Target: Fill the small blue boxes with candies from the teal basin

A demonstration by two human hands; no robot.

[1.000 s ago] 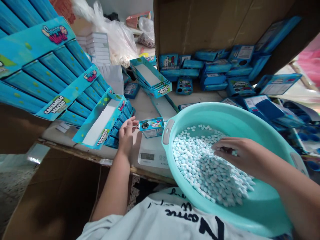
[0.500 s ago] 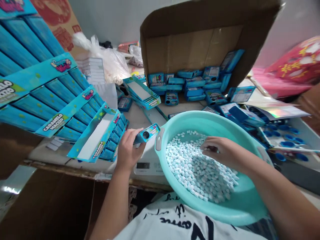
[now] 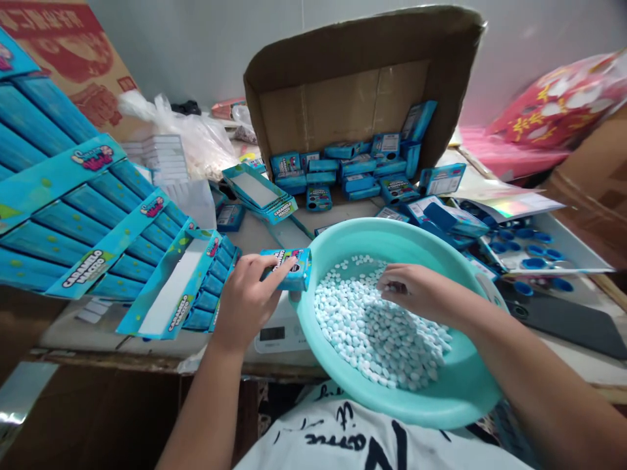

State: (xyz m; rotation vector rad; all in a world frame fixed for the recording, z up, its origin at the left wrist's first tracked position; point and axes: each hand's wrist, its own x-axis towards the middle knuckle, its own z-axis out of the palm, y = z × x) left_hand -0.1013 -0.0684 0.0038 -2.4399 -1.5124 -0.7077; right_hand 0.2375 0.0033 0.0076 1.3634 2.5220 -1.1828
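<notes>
My left hand (image 3: 249, 294) is closed around a small blue candy box (image 3: 289, 269), held at the left rim of a turquoise basin (image 3: 473, 399). The box lies on its side with a printed face up and its end toward the basin. Small pale blue and white candies (image 3: 362, 329) cover much of the basin's bottom. Above them is my right hand (image 3: 409, 285), fingers curled together; what they hold, if anything, is hidden. A white digital scale (image 3: 287, 331) sits partly under the basin's left side.
At left stand stacked blue display trays (image 3: 98, 215) filled with boxes. Behind the basin, a tipped cardboard carton (image 3: 343, 91) holds several blue boxes. On the right are a white tray (image 3: 582, 261) with blue round pieces and a dark phone (image 3: 573, 320).
My left hand has turned the candy box: its end with the dark round spot faced me, and now a printed side shows. My right hand stays curled over the candies. The view has shifted slightly.
</notes>
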